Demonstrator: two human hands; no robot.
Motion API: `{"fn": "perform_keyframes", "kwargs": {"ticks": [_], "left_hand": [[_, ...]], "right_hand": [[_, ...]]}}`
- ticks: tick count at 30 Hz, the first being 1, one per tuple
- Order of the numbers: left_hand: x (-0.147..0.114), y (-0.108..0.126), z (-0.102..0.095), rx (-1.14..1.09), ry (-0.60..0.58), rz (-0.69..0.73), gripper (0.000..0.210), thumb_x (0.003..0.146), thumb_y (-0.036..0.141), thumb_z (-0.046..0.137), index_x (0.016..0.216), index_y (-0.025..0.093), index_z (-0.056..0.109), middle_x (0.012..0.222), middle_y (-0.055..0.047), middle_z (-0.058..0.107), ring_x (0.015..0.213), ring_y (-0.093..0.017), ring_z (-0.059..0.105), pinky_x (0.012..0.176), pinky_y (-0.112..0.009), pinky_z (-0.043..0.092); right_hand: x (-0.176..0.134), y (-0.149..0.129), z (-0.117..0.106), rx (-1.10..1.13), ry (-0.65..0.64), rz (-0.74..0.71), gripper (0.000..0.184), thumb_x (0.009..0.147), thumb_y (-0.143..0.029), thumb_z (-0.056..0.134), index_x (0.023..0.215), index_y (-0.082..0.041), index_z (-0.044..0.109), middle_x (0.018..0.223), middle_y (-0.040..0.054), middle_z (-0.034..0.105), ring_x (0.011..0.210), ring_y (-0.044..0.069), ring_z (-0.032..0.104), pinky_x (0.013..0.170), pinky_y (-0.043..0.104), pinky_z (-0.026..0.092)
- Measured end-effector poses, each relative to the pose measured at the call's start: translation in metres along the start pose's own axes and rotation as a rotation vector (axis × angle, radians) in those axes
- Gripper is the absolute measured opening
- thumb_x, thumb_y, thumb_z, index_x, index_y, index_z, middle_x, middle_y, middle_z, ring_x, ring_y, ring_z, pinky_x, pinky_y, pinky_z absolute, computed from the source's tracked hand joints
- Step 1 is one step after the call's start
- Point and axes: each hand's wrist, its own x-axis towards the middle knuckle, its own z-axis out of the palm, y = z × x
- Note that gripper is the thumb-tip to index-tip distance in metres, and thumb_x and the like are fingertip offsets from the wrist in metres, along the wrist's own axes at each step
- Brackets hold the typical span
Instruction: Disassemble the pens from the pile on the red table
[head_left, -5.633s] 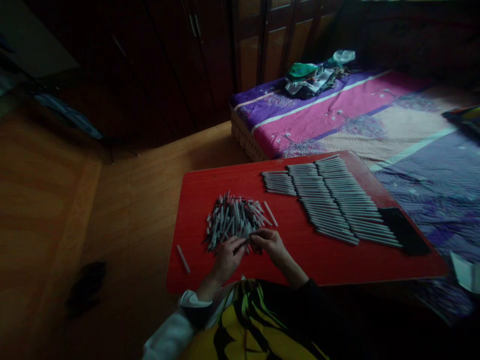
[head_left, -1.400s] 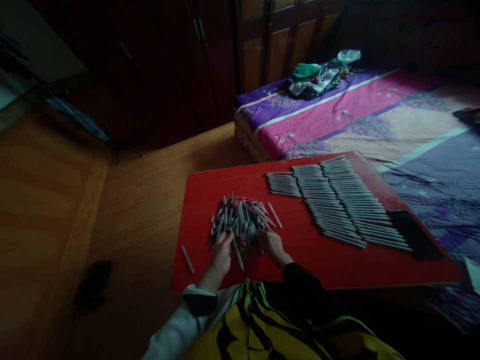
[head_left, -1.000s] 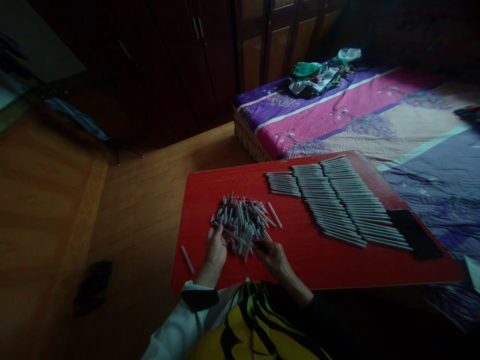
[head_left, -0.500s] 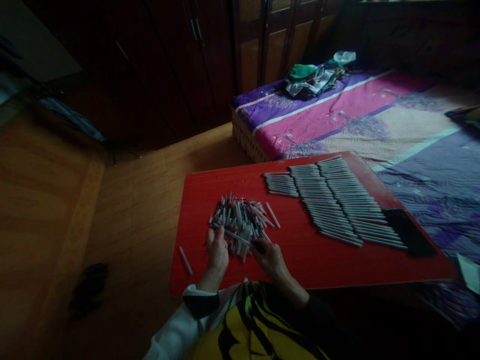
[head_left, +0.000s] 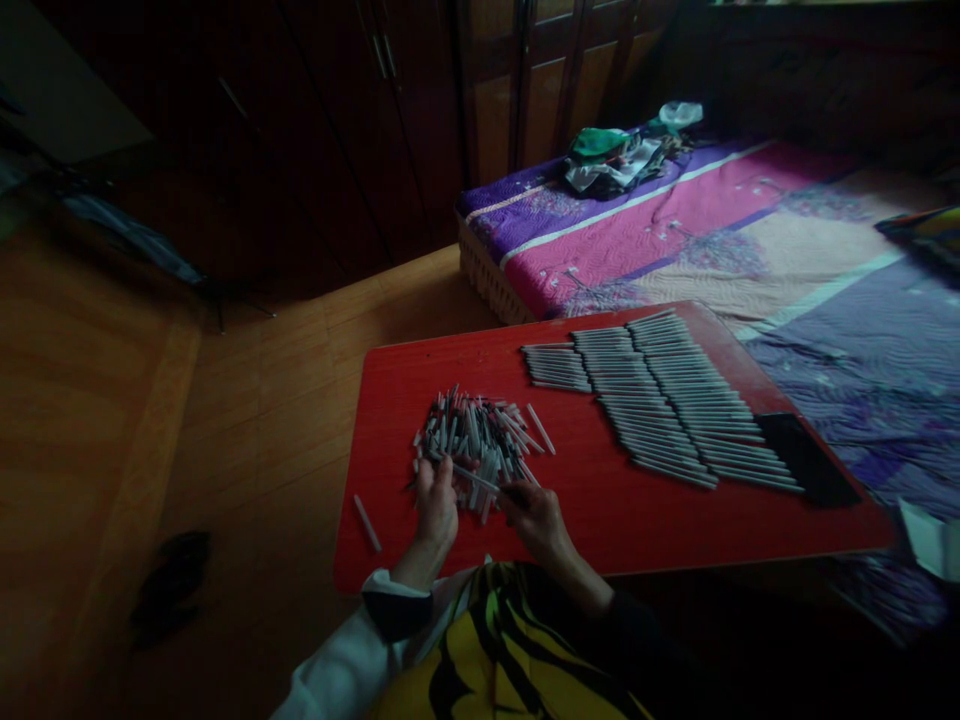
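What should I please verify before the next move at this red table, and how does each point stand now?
1. Left hand holding the pen-like stick: ok.
2. Right hand at that stick's other end: ok.
3. Covered end of the stick finished: cannot tell, fingers hide it.
4. Loose pile sorted: not ok, pieces cross at many angles.
5. Laid-out rows apart from the pile: ok.
6. Stray stick lying fully on the red table: ok.
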Motion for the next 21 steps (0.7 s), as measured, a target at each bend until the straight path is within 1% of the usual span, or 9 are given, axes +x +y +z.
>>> {"fn": "perform_keyframes", "kwargs": {"ticks": [4,9,10,13,14,15,16,18,21], "left_hand": [[0.001,-0.002,-0.002,0.004,-0.011,-0.014,0.029,0.074,0.039,0.059,0.090,0.020,0.043,0.075,-0.002,0.063,0.070,-0.019,0.065,0.061,-0.028,0.047],[-0.002,-0.003,-0.003,0.013,-0.018,-0.030,0.032,0.073,0.040,0.059,0.090,0.020,0.042,0.074,-0.002,0.062,0.068,-0.019,0.064,0.061,-0.030,0.048],[-0.003,-0.003,-0.003,0.022,-0.019,-0.025,0.032,0.073,0.041,0.059,0.091,0.020,0.042,0.074,-0.002,0.061,0.068,-0.019,0.064,0.061,-0.030,0.048],[-0.005,-0.003,-0.003,0.048,-0.036,0.011,0.031,0.075,0.039,0.058,0.093,0.020,0.042,0.074,-0.002,0.062,0.069,-0.019,0.064,0.059,-0.029,0.048],[-0.006,-0.003,-0.003,0.050,-0.039,0.021,0.031,0.075,0.039,0.057,0.094,0.020,0.042,0.074,-0.002,0.062,0.069,-0.019,0.064,0.059,-0.028,0.048],[-0.007,-0.004,-0.002,0.046,-0.038,0.023,0.030,0.076,0.038,0.057,0.094,0.020,0.042,0.074,-0.002,0.062,0.070,-0.019,0.064,0.059,-0.028,0.048],[-0.008,-0.006,-0.001,0.039,-0.033,0.022,0.029,0.076,0.038,0.057,0.094,0.020,0.041,0.075,-0.002,0.063,0.071,-0.019,0.065,0.060,-0.028,0.048],[-0.011,-0.011,0.002,0.027,-0.023,0.009,0.028,0.076,0.038,0.056,0.092,0.020,0.041,0.076,-0.003,0.064,0.073,-0.019,0.065,0.061,-0.029,0.049],[-0.014,-0.021,0.009,0.025,-0.029,-0.024,0.026,0.077,0.039,0.055,0.088,0.020,0.041,0.080,-0.005,0.065,0.073,-0.019,0.065,0.059,-0.027,0.049]], "right_hand": [[-0.001,-0.002,0.000,0.120,-0.041,0.065,0.029,0.072,-0.040,0.058,0.079,-0.013,0.066,0.056,0.0039,0.063,0.042,0.014,0.054,0.038,0.023,0.041],[-0.006,-0.002,0.002,0.064,-0.004,-0.007,0.025,0.072,-0.037,0.057,0.074,-0.013,0.067,0.051,0.0027,0.060,0.042,0.013,0.053,0.040,0.023,0.041],[-0.006,-0.001,0.003,0.088,-0.017,0.014,0.026,0.072,-0.037,0.058,0.075,-0.013,0.067,0.050,0.0024,0.060,0.041,0.013,0.053,0.039,0.022,0.041],[-0.005,0.004,0.004,0.218,-0.077,0.152,0.031,0.069,-0.041,0.059,0.078,-0.012,0.066,0.050,0.0020,0.060,0.038,0.013,0.052,0.034,0.022,0.039],[-0.004,0.005,0.003,0.235,-0.086,0.183,0.033,0.069,-0.042,0.059,0.079,-0.011,0.065,0.050,0.0021,0.060,0.037,0.013,0.052,0.033,0.022,0.039],[-0.002,0.006,0.002,0.214,-0.092,0.184,0.034,0.070,-0.042,0.058,0.080,-0.011,0.065,0.051,0.0023,0.060,0.038,0.014,0.053,0.034,0.023,0.040],[0.000,0.006,0.000,0.145,-0.099,0.151,0.032,0.071,-0.041,0.057,0.080,-0.012,0.065,0.052,0.0026,0.061,0.041,0.014,0.055,0.037,0.023,0.041],[0.003,0.003,-0.005,-0.100,-0.115,0.018,0.026,0.074,-0.037,0.055,0.078,-0.014,0.067,0.058,0.0038,0.063,0.051,0.016,0.059,0.046,0.023,0.043],[0.005,-0.004,-0.010,-0.479,-0.106,-0.186,0.021,0.078,-0.031,0.052,0.085,-0.019,0.068,0.078,0.0060,0.066,0.070,0.018,0.061,0.059,0.023,0.042]]}}
